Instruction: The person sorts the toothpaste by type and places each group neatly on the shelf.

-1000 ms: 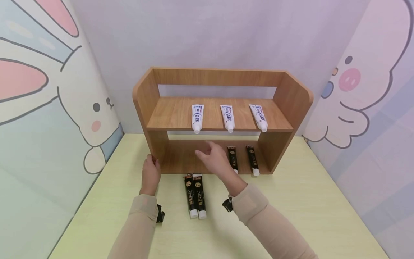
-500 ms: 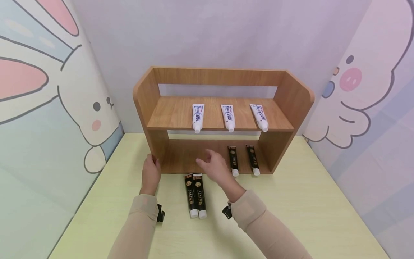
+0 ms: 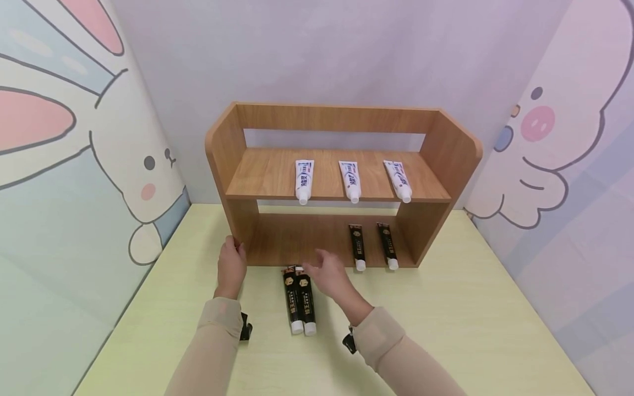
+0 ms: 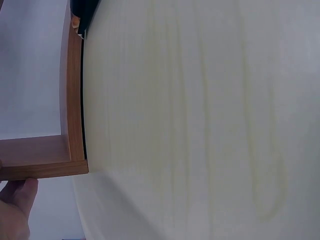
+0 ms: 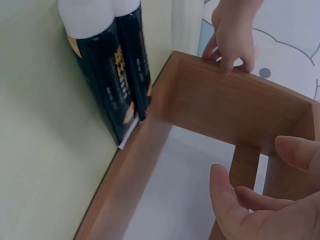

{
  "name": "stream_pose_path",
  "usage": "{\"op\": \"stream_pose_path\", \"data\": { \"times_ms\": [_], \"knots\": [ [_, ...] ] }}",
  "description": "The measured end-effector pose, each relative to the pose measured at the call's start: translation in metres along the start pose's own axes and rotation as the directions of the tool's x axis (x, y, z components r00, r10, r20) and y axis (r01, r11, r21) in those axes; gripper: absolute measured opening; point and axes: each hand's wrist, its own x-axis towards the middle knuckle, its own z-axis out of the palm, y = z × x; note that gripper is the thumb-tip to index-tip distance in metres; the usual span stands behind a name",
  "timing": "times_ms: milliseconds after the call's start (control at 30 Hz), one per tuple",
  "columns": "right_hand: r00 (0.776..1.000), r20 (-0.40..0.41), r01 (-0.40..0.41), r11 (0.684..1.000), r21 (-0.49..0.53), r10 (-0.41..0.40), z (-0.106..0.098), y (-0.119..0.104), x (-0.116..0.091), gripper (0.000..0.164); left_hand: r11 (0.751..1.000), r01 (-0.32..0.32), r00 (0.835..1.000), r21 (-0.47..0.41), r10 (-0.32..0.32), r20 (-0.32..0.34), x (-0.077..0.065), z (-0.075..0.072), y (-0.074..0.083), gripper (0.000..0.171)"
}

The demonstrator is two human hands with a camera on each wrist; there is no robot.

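My left hand (image 3: 231,268) grips the front edge of the wooden shelf's left side panel (image 4: 45,171), its thumb outside the panel in the left wrist view. Over the table just before the shelf, my right hand (image 3: 331,275) holds nothing; its thumb and fingers (image 5: 225,200) are spread apart. Beside it, two black toothpaste tubes (image 3: 299,300) with white caps lie side by side, caps toward me. The thumb overlaps the right tube's upper end in the head view; whether they touch I cannot tell. The wooden shelf (image 3: 297,231) stands on the table.
Two more black toothpaste tubes (image 3: 357,245) lie on the lower board at the right. On the upper board (image 3: 262,176) rest three white toothpaste tubes (image 3: 304,179), caps at the front edge. Cartoon-printed curtains (image 3: 148,192) surround the pale table (image 3: 470,319).
My right hand has drawn back from over the lower board toward the two black toothpaste tubes on the table. The left hand keeps its grip on the shelf panel.
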Motion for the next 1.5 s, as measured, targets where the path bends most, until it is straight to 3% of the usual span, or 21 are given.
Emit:
{"op": "stream_pose_path", "data": {
  "times_ms": [633,1000,1500],
  "knots": [
    [0.999,0.027,-0.023,1.000,-0.011,0.024,0.021,0.026,-0.005,0.054,1.000,0.020,1.000,-0.007,-0.020,0.019,-0.001,-0.002,0.001,0.025],
    [0.994,0.050,-0.096,0.994,-0.060,0.099,0.034,0.040,-0.011,0.055,1.000,0.008,1.000,-0.005,-0.008,0.016,-0.002,-0.002,0.002,0.026],
    [0.984,0.113,-0.124,0.982,-0.144,0.141,0.042,0.052,-0.012,0.055,1.000,-0.012,1.000,-0.008,0.012,0.003,-0.002,-0.001,0.001,0.026]
  ]
}}
